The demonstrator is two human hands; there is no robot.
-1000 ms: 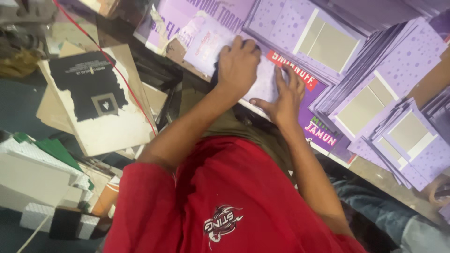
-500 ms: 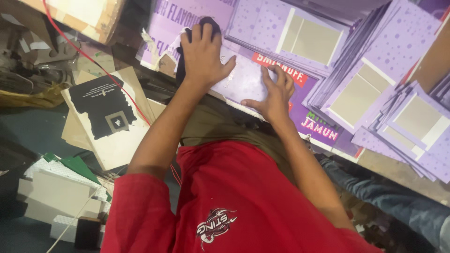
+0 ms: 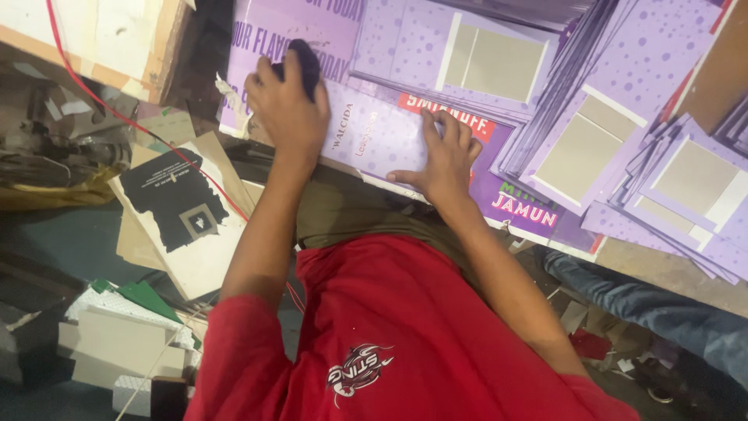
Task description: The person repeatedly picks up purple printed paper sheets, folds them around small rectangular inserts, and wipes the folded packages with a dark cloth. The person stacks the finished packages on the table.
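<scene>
Now we have our left hand (image 3: 290, 105) curled tight, its grip pinching a dark cloth pad (image 3: 305, 64) on the purple printed sheet (image 3: 374, 136). Our right hand (image 3: 446, 160) lies spread flat on the sheet, just beside the left; the sheet's long axis runs between them.

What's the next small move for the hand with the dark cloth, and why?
Probably a wipe back across the purple sheet toward the right hand. The left hand grips the dark cloth at the sheet's far left end, while the right hand lies flat on the sheet, pinning it. The stretch between the hands is bare, so that is likely where the cloth goes.
</scene>
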